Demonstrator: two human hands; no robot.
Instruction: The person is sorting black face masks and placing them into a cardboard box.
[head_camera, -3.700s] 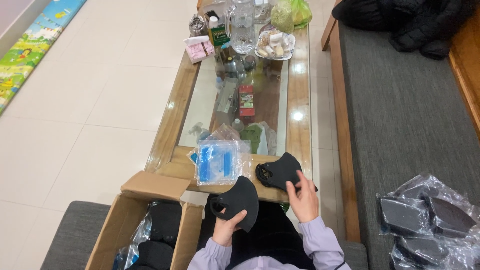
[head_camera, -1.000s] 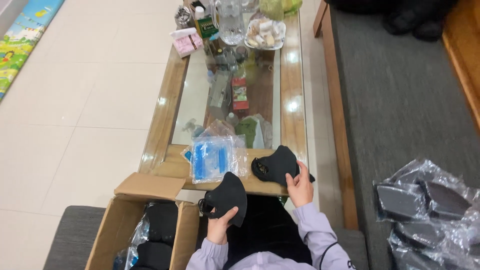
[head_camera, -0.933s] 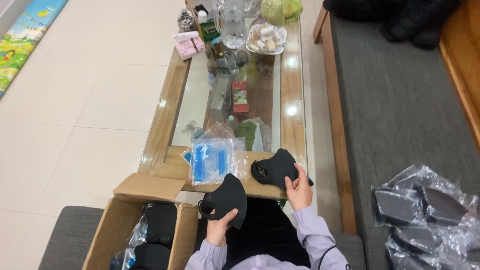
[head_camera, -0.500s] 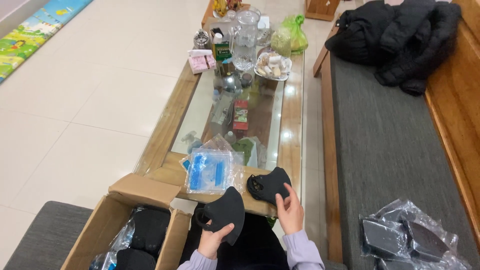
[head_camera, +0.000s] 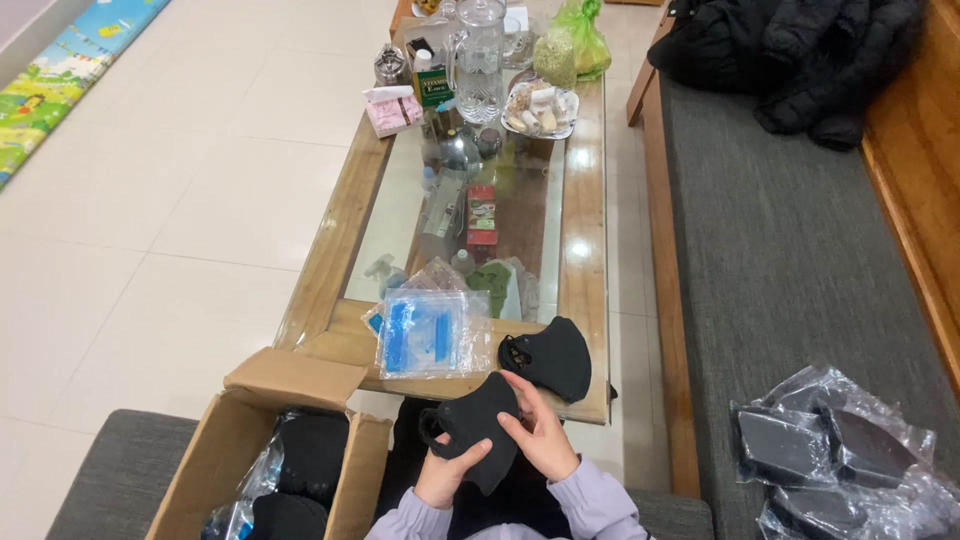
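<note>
While I watched through the head camera, both hands gripped one black face mask (head_camera: 478, 428) over the lap: left hand (head_camera: 447, 478) at its lower edge, right hand (head_camera: 540, 440) across its right side. Its long axis ran diagonally, ear loop pointing left. A second black mask (head_camera: 553, 357) lay on the table edge (head_camera: 585, 395), nearer the right hand.

The cardboard box (head_camera: 250, 450) and the bagged black masks (head_camera: 840, 450) at near right run off the bottom edge. The far end of the counter (head_camera: 330, 250) is cropped; its small items blur together.
</note>
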